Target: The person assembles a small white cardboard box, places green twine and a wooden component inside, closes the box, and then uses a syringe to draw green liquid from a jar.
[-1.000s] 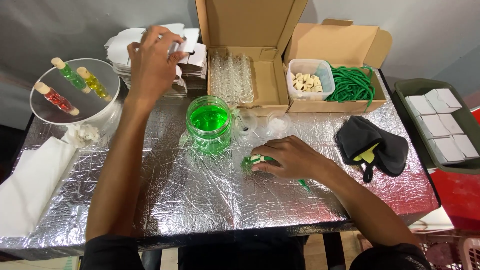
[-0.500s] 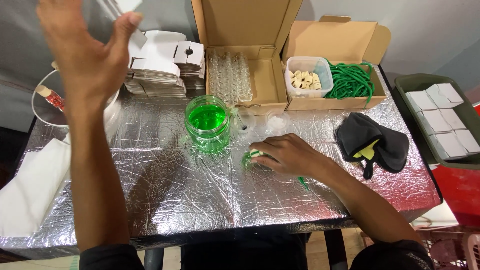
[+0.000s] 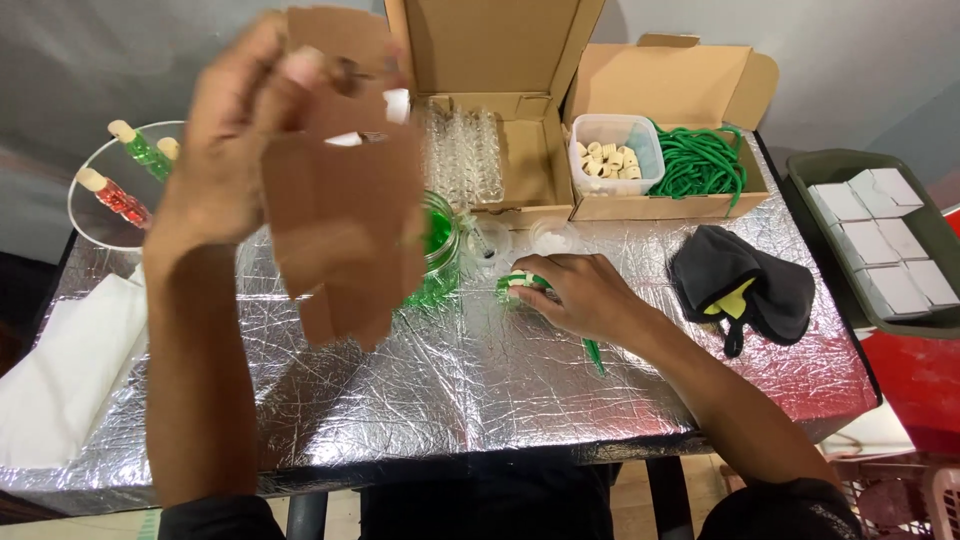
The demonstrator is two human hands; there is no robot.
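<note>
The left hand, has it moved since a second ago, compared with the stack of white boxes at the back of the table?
Yes. The left hand has left that stack, lifted up toward the camera, and now holds a flat brown cardboard blank.

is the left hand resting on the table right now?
No. The left hand is raised well above the foil-covered table, holding a flat brown cardboard piece, while the right hand stays down on the foil.
</note>
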